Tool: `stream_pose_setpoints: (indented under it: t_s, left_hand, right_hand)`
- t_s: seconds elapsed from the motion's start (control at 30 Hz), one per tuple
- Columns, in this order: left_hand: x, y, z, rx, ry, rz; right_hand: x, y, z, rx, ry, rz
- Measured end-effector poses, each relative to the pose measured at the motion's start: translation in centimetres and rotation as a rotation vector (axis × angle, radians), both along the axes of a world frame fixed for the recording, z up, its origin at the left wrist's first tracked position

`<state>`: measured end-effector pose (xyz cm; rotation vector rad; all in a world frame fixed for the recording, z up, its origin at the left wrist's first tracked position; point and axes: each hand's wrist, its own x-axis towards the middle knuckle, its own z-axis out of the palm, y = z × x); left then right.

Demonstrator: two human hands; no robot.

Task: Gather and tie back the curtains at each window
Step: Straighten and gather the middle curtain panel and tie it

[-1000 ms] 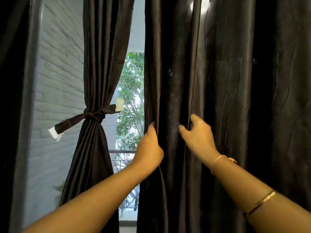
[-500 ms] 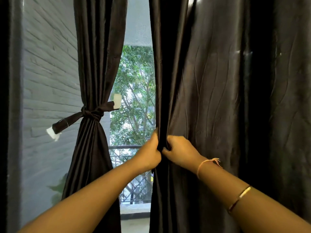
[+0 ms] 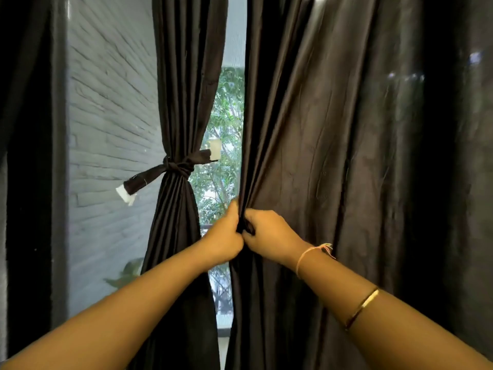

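A dark loose curtain (image 3: 333,156) hangs right of centre, spread wide to the right. Its left edge is bunched between my hands at about waist height. My left hand (image 3: 225,236) grips the edge from the left, fingers curled round the cloth. My right hand (image 3: 266,235) grips the same bunch from the right, knuckles touching the left hand. Left of them hangs a second dark curtain (image 3: 184,89), gathered and bound by a knotted dark tieback (image 3: 176,168) with white ends.
A grey brick wall (image 3: 112,124) shows through the glass at the left. Green trees (image 3: 226,145) fill the narrow gap between the curtains. A dark frame or cloth (image 3: 29,169) runs down the far left. A balcony railing is partly visible behind my left wrist.
A second ago my hands lay apart on the loose curtain with straighter fingers. They have come together and closed on its left edge, bunching the cloth, and the gap beside it is slightly wider.
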<state>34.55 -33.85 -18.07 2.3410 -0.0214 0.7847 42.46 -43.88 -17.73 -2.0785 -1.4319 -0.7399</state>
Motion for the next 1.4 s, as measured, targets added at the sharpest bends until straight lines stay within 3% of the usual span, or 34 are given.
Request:
stream_pose_setpoints:
  t_s: [0.27,0.4,0.47,0.57,0.67,0.77,0.93,1.1,1.17,1.23,1.3,1.4]
  left_hand:
    - [1.2,-3.2,-0.7,-0.361,0.01,-0.292]
    - [1.6,-5.2,-0.7,-0.679,-0.007,-0.386]
    - [2.2,-6.0,-0.5,-0.538,-0.054,-0.234]
    - [3.1,-7.3,-0.3,-0.08,-0.151,0.109]
    - [3.2,-7.9,1.2,0.113,-0.252,0.32]
    - [3.1,-8.7,4.0,0.057,-0.369,0.325]
    - [3.5,-11.0,9.4,0.048,-0.456,0.346]
    - [3.4,-13.3,14.4,0.122,-0.622,0.352]
    - [3.3,-13.9,15.7,0.237,-0.694,0.327]
    - [3.3,-14.3,17.1,0.295,-0.674,0.375]
    - [3.4,-14.6,18.8,0.232,-0.608,0.433]
    - [3.3,-14.8,20.9,0.174,-0.564,0.49]
  right_hand:
    - [0.8,-3.0,-3.3,-0.014,0.148,0.026]
    - [1.2,-5.0,-2.9,-0.003,0.204,0.053]
    - [1.1,-5.8,-2.8,-0.046,0.23,0.065]
    - [0.6,-7.0,-2.1,-0.153,0.287,0.113]
    - [0.6,-8.8,0.3,-0.278,0.256,0.112]
    - [0.7,-10.8,3.7,-0.231,0.196,0.093]
    - [0.2,-13.0,8.9,-0.059,-0.262,-0.12]
    - [0.9,-16.1,15.3,0.23,-0.539,-0.348]
    - [1.5,-17.6,17.3,0.279,-0.592,-0.353]
    - [2.2,-19.0,18.9,0.254,-0.672,-0.393]
    - [3.0,-20.1,20.2,0.256,-0.753,-0.486]
    - [4.0,-21.3,21.5,0.368,-0.732,-0.632]
